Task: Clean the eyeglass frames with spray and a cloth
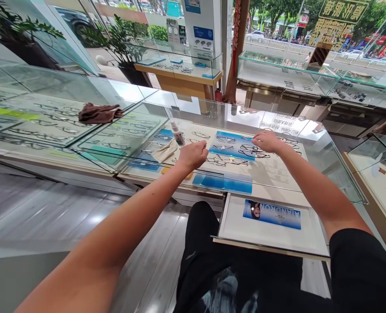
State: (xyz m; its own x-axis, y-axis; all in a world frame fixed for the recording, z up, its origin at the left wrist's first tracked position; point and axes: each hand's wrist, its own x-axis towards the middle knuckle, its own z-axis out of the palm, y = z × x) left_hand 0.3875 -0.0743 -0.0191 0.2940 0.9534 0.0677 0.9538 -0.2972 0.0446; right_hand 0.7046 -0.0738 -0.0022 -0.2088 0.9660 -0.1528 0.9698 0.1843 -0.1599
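Observation:
My left hand [194, 155] is closed in a loose fist above the glass counter top [219, 114]; anything inside it is hidden. Just behind it stand a small white spray bottle [177, 133] and a crumpled beige cloth [165, 151]. My right hand [266, 141] is over the counter, its fingers bent and the tips pinched together. What they hold, if anything, is too small to make out. A dark pair of eyeglasses [253, 151] shows right beside those fingertips. More eyeglasses [225, 139] lie on a blue card [215, 151] between the hands.
A brown cloth [99, 114] rests on the counter at the left. Close to my body an open white drawer [271, 232] juts out, with a blue printed card [277, 215] inside. Further glass display cases [277, 74] stand by the windows, and another [380, 163] is at the right.

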